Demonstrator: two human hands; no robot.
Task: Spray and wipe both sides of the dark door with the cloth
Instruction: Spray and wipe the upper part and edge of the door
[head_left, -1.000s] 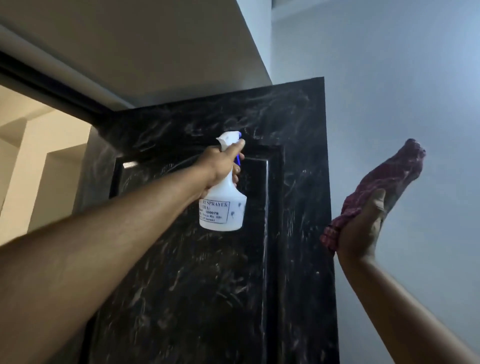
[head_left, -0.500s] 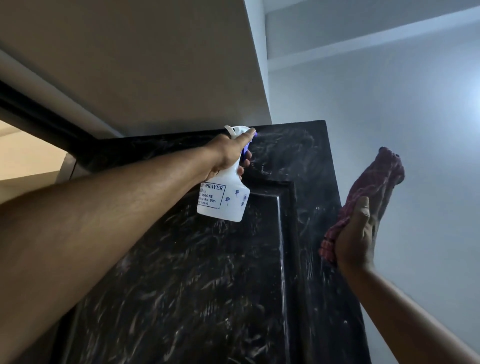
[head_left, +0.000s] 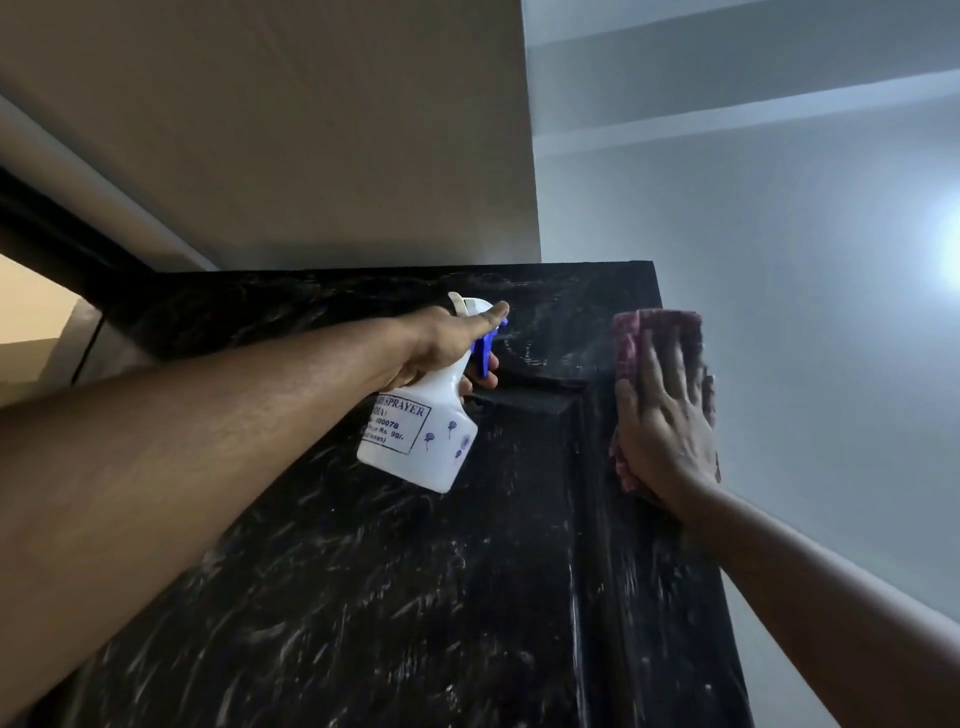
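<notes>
Dark door (head_left: 363, 597) fills centre + lower frame, seen from below, w/ its top edge running across mid-frame and its free edge at right against a pale wall (head_left: 779, 364). Surface is glossy black w/ white marble-like veining and a raised rectangular panel moulding; wet-looking streaks show near the top, esp. upper centre. Left-hand grip (head_left: 441, 348) is clamped round the neck of the spray bottle (head_left: 421, 447), index finger laid along the head, another finger curled at the blue trigger (head_left: 483, 358). Nozzle points at the door's top rail from close in, prob so mist lands where the wipe goes next. Bottle is white plastic w/ a bell-shaped body, printed label and small blue flower marks. Right-hand grip (head_left: 662, 431) is apart, fingers straight + spread, palm pressing the cloth (head_left: 636, 338) flat on the upper-right stile just below the corner; a flat palm prob spreads pressure over more fabric. Cloth is a pink/maroon checked weave, folded into a soft pad, edges poking out above + left of the fingers. Other side of the door isn't visible.
</notes>
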